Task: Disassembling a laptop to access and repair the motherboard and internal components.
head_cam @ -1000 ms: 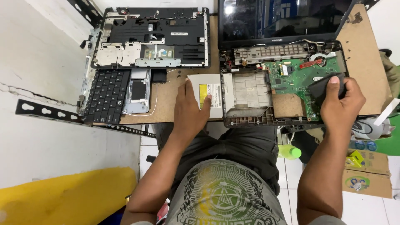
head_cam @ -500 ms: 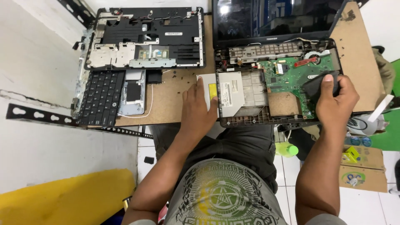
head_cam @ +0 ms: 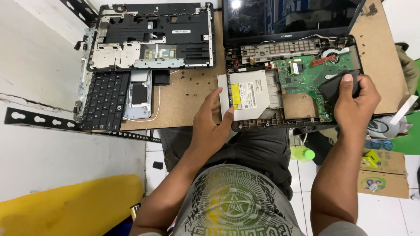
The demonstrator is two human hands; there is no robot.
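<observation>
A brown board tabletop [head_cam: 188, 96] stands against a white wall [head_cam: 39, 65] over white floor tiles [head_cam: 380, 214]

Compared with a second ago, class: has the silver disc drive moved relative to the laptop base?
Yes. The disc drive has slid right, further into the laptop base, with the left hand against its edge.
</observation>
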